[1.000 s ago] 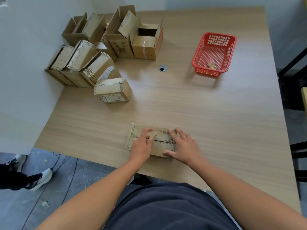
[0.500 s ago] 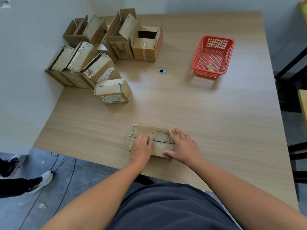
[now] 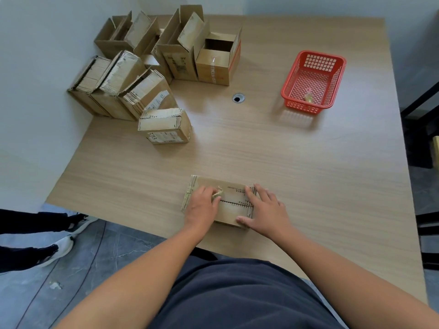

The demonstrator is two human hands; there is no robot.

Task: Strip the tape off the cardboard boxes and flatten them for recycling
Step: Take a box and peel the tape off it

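Observation:
A small closed cardboard box (image 3: 234, 203) lies near the table's front edge, its top seam running left to right. My left hand (image 3: 202, 207) lies on the box's left half and pinches a crumpled strip of clear tape (image 3: 217, 194) at the seam. My right hand (image 3: 264, 210) rests flat on the box's right end, fingers spread, thumb at the near corner.
Another closed box (image 3: 165, 125) stands further back on the left. Several closed boxes (image 3: 121, 86) lean in a row against the left wall, with open boxes (image 3: 197, 51) behind them. A red basket (image 3: 313, 80) holding a tape wad sits at the right. A cable hole (image 3: 238, 98) is mid-table.
My left hand's fingers have closed on the tape at the seam and bunched it up a little. My right hand stays put on the box.

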